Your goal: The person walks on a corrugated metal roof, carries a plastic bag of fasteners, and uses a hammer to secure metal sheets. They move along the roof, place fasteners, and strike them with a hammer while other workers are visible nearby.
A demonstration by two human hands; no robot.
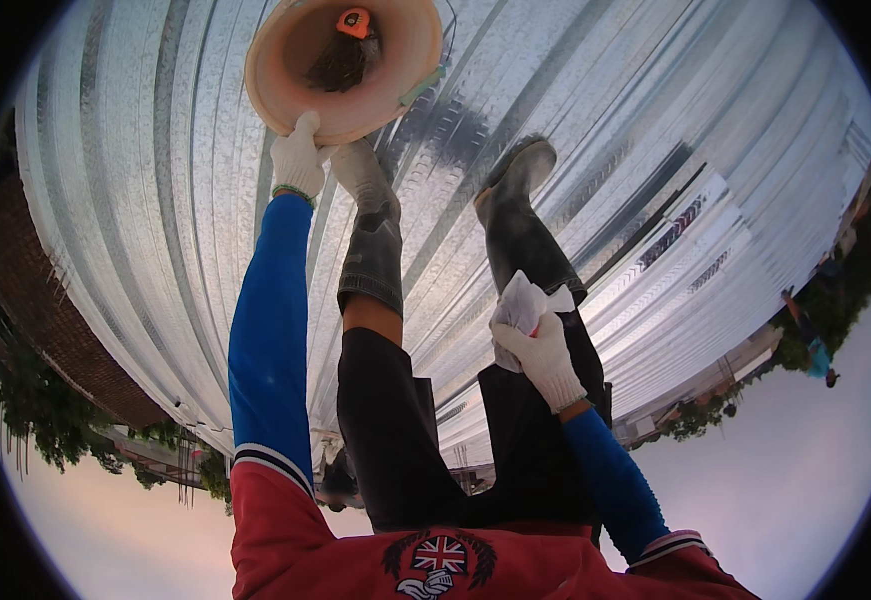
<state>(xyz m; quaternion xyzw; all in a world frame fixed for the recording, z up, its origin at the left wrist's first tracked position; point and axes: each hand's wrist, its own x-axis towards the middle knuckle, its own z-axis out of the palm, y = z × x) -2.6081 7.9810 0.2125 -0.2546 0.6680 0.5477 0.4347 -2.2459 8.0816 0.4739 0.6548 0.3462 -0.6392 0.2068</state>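
Note:
My left hand [298, 158], in a white knit glove, is closed on the near rim of a pale orange-pink bucket [280, 65]. Inside the bucket lie an orange tape measure [353, 22] and a dark heap of small pieces [339, 66], too small to tell apart. In a matching glove, my right hand [543, 360] is wrapped round a crumpled whitish plastic bag [521, 303] in front of my right thigh. A bit of red shows beside its fingers; what the bag contains is hidden.
Ribbed, shiny metal roofing sheets [195, 210] spread under my dark rubber boots [373, 240]. A dark gap or strip [645, 205] runs between sheets on the right. Beyond the left edge is a brown roof [65, 330]. A person in teal [819, 356] is far off right.

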